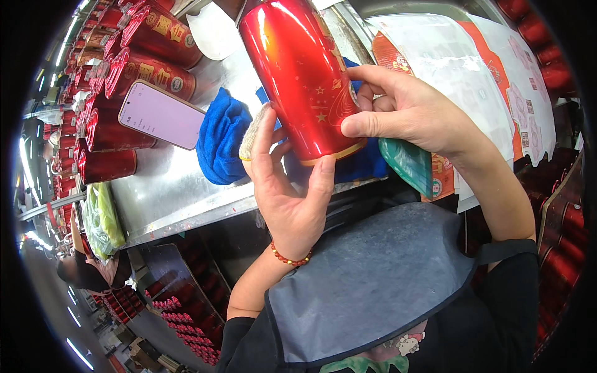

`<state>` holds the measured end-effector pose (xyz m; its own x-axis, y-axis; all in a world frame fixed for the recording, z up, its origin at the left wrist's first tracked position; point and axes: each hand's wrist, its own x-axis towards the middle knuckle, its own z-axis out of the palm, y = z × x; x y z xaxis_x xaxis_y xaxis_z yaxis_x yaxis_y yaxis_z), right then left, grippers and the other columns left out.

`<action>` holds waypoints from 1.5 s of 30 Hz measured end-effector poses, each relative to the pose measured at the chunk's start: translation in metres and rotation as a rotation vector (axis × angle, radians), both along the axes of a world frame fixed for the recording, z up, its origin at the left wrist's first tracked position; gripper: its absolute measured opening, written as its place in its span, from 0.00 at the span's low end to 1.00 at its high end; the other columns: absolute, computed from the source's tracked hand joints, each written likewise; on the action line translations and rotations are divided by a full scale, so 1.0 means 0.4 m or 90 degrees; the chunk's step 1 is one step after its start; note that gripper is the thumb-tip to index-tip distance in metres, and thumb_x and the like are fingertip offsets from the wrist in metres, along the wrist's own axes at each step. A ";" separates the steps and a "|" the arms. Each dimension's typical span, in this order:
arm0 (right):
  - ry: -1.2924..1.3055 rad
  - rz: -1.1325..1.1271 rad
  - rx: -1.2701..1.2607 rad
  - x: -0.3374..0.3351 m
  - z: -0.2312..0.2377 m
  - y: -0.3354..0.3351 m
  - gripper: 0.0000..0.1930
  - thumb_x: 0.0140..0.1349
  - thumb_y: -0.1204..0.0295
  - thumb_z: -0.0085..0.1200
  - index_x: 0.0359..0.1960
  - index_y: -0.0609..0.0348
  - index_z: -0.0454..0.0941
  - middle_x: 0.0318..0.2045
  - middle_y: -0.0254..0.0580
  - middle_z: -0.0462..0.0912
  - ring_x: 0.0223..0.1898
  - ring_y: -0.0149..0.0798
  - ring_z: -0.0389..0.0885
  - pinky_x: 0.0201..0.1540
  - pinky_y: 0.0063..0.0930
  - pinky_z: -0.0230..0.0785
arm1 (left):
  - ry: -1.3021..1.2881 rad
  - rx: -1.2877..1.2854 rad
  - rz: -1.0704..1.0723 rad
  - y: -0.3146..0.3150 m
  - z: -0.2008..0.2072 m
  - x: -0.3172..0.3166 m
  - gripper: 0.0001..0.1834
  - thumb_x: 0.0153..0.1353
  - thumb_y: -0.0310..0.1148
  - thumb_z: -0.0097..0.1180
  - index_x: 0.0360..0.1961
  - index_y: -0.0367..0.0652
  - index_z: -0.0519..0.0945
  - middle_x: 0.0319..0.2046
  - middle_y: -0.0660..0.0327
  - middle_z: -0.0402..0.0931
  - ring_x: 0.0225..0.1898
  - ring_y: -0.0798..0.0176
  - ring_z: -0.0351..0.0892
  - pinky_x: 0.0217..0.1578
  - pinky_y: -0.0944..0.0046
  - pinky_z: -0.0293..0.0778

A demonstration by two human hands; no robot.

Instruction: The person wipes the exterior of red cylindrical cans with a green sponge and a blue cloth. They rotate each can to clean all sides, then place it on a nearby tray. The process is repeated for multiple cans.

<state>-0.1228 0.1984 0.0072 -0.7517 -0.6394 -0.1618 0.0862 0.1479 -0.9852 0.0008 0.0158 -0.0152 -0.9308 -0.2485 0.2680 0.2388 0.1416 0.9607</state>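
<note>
A glossy red bottle with gold star patterns and a gold rim at its lower end is held tilted above the metal table. My left hand grips the end nearest me, thumb by the gold rim and fingers along its left side. A pale fabric cover sits on one of those fingers, and a beaded bracelet circles the wrist. From the right, my right hand holds the bottle's side, its thumb on the red surface. The bottle's far end is cut off by the picture's top edge. Blue cloth lies left of the bottle.
Many red bottles crowd the left, beside a lit phone on the metal table. Printed sheets cover the right side, near a green pouch-like item. A yellow-green bag hangs at the table's left edge; another person is beyond.
</note>
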 end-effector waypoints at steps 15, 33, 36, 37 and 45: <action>0.003 0.000 0.008 0.000 0.002 -0.001 0.43 0.55 0.47 0.74 0.64 0.68 0.75 0.30 0.32 0.76 0.32 0.26 0.75 0.33 0.20 0.67 | -0.010 0.010 -0.006 0.001 0.003 -0.001 0.46 0.61 0.21 0.66 0.77 0.36 0.53 0.75 0.51 0.52 0.65 0.57 0.67 0.64 0.58 0.70; -0.080 0.108 -0.001 -0.170 0.032 -0.069 0.49 0.51 0.41 0.74 0.64 0.69 0.72 0.54 0.52 0.82 0.56 0.39 0.82 0.56 0.29 0.76 | 0.282 -0.582 0.079 -0.046 -0.062 0.080 0.18 0.50 0.15 0.66 0.45 0.33 0.88 0.51 0.48 0.83 0.53 0.48 0.83 0.53 0.57 0.81; -0.092 0.089 0.018 -0.169 0.031 -0.074 0.49 0.50 0.42 0.75 0.63 0.69 0.72 0.55 0.53 0.82 0.57 0.41 0.82 0.58 0.32 0.75 | 0.375 -0.597 0.068 -0.049 -0.074 0.050 0.18 0.49 0.14 0.65 0.44 0.33 0.89 0.51 0.50 0.83 0.53 0.49 0.83 0.51 0.58 0.82; -0.088 0.082 0.014 -0.160 0.042 -0.076 0.49 0.49 0.42 0.76 0.63 0.69 0.72 0.54 0.53 0.82 0.57 0.41 0.82 0.59 0.32 0.75 | 0.342 -0.606 0.075 -0.047 -0.073 0.056 0.19 0.46 0.16 0.68 0.42 0.36 0.90 0.49 0.53 0.83 0.53 0.49 0.82 0.47 0.59 0.84; -0.058 0.079 0.033 -0.157 0.059 -0.078 0.51 0.48 0.41 0.76 0.63 0.70 0.71 0.54 0.55 0.83 0.57 0.45 0.83 0.61 0.35 0.76 | 0.390 -0.698 0.067 -0.025 -0.062 0.028 0.21 0.40 0.24 0.75 0.41 0.52 0.92 0.49 0.58 0.77 0.52 0.55 0.77 0.43 0.61 0.83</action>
